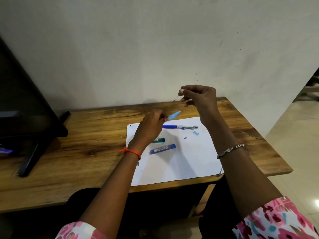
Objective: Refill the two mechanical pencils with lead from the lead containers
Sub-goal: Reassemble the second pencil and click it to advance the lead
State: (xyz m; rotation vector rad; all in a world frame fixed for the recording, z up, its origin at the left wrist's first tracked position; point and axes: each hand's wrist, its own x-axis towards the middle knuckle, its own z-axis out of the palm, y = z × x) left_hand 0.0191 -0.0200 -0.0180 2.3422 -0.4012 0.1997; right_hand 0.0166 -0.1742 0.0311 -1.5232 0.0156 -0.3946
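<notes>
Currently the lead stick (pixel 176 98) is in the air over the desk's far edge, pinched between thumb and forefinger of the right hand (pixel 198 99), with the other fingers loosely curled. It's hair-thin, near weightless and brittle, and will snap under any side load. Best to hold it close to the free end and feed it straight along the bore.

The left hand (pixel 150 128) grips the light-blue pencil (pixel 173 115) by the barrel, back end tilted up toward the lead; the two are still apart. Its cap (pixel 196 133) and a small grey piece (pixel 185 138), probably the eraser, lie on the paper (pixel 198 161) near the dark-blue pencil (pixel 179 127).

Two containers lie flat on the sheet. The green container (pixel 159 140) is partly hidden behind the left hand, and the blue container (pixel 163 148) is just nearer me. Can't tell whether either is open or how much lead is inside. The wooden table (pixel 86 152) is underneath.
</notes>
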